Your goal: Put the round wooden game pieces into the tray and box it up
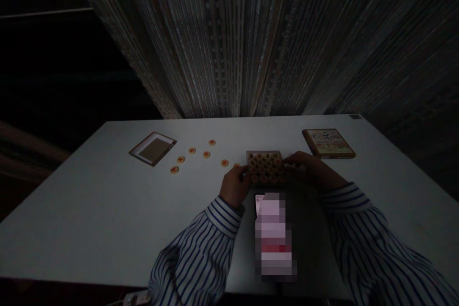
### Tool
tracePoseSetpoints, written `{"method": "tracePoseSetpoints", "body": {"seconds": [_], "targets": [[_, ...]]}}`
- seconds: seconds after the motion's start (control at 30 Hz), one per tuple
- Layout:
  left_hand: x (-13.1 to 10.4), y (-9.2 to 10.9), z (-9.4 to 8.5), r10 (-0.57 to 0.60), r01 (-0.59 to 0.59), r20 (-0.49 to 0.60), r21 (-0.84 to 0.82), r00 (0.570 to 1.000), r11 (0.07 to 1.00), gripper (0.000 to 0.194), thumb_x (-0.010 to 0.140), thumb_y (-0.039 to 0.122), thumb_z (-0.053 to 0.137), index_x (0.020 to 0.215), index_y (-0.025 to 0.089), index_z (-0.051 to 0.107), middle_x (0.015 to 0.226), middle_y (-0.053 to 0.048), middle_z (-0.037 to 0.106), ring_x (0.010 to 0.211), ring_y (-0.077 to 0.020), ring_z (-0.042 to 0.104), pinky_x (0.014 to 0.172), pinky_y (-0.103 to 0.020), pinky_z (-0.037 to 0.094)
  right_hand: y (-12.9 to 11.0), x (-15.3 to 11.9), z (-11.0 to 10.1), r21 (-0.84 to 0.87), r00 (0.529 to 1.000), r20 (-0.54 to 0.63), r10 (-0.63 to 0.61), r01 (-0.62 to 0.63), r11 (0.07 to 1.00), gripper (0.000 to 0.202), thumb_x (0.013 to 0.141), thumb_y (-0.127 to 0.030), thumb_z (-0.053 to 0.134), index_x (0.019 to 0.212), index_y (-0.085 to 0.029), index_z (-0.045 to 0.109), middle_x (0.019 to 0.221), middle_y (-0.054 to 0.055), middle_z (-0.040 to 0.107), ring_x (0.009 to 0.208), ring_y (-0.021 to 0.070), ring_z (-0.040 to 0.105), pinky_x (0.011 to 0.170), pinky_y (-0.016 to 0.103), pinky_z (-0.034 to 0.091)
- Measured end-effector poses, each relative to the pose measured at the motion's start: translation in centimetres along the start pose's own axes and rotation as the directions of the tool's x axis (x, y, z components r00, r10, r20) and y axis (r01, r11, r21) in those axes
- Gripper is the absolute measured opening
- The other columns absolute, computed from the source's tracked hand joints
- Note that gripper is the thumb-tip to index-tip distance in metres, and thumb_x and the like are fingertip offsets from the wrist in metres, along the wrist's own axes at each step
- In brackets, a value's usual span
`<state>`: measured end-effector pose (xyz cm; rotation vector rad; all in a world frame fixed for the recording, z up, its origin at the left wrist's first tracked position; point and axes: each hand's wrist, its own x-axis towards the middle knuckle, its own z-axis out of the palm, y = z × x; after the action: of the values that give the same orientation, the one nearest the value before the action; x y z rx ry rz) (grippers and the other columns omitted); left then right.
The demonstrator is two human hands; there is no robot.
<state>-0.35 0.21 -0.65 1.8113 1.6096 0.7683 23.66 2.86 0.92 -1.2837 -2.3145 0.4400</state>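
A small tray [267, 184] sits on the white table in front of me, filled with rows of round xiangqi pieces [265, 168]. My left hand [234, 186] has its fingers closed at the tray's left edge, with one loose piece [237, 166] partly behind it. At the tray's right edge, the fingers of my right hand [315, 169] are bent in against its side; their tips are dim. Several more xiangqi pieces with red marks, one of them a nearer loose piece [224, 163], lie scattered to the left.
A shallow open box part [138, 153] lies at the back left of the white table [107, 220]. At the back right is a flat box with a printed top [332, 142]. A lit phone [274, 234], its screen blurred out, lies between my forearms. Striped curtains [233, 43] hang behind.
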Motion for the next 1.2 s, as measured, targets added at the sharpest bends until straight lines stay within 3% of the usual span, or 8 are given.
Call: {"method": "tracePoseSetpoints", "body": {"seconds": [1.2], "targets": [[-0.06,0.25,-0.11,-0.004,0.004,-0.004,0.027,1.000,1.000,0.026,0.079,0.019,0.052,0.101,0.017,0.065,0.087,-0.006,0.067,0.078,-0.0147,0.061,0.074,-0.027,0.046,-0.05,-0.23,0.77,-0.118,0.997,0.070,0.040,-0.031,0.993,0.019,0.075,-0.024,0.055,0.089,-0.021,0.069,0.080,0.007,0.062,0.071,0.0171,0.058,0.063,0.030,0.047]]}}
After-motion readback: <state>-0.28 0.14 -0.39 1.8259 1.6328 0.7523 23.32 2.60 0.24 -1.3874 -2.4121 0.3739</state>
